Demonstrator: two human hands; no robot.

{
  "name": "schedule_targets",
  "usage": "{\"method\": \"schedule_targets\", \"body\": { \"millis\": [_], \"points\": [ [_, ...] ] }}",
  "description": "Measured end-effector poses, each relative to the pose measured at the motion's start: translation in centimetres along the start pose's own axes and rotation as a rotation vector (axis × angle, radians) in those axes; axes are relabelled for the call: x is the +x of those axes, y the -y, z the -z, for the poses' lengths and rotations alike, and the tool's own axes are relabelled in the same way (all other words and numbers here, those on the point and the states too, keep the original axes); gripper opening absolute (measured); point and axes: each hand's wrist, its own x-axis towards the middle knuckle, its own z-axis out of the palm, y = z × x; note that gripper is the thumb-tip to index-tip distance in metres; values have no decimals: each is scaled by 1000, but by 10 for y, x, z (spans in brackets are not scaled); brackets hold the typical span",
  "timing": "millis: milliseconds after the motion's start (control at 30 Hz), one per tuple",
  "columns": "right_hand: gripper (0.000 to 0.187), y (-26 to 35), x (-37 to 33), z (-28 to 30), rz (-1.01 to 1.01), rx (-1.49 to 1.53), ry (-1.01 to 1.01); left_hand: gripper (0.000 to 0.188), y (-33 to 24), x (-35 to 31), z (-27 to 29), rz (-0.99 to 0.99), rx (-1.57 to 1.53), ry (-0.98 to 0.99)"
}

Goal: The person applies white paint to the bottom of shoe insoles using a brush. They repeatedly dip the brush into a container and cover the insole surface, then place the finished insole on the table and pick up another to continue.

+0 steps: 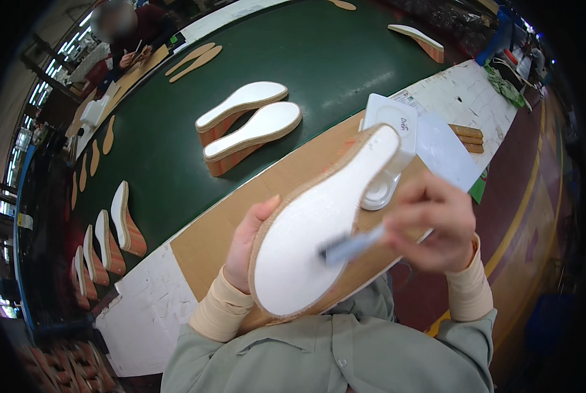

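My left hand (pixel 244 242) grips the edge of a wedge shoe sole (pixel 306 229) from its left side. The sole is held tilted in front of me, its white top face up and its rim tan; my left fingers are partly hidden beneath it. In my right hand (pixel 434 226) is a brush (pixel 355 245) with a pale handle and a dark tip, blurred by motion. Its tip is at the wide part of the white face. Behind the sole's narrow end stands a white plastic container (pixel 404 121), partly covered by the sole.
Cardboard (pixel 217 239) covers the bench below my hands. Beyond runs a green conveyor belt (pixel 155 157) with a pair of wedge soles (pixel 260 134), several more at left, and flat tan insole pieces (pixel 198 62). A person (pixel 132 39) works across the belt.
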Motion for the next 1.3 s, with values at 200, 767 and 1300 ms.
{"method": "schedule_targets", "body": {
  "millis": [200, 767, 1300],
  "points": [
    [18, 8, 4, 10, 68, -23, 277, 78, -2, -8, 8, 7, 147, 120],
    [20, -5, 5, 7, -5, -157, -98, 78, -3, -22, 21, 130, -124, 373],
    [16, -5, -20, -2, -126, 152, 170, 82, -40, -46, 52, -260, 231, 296]
  ]
}}
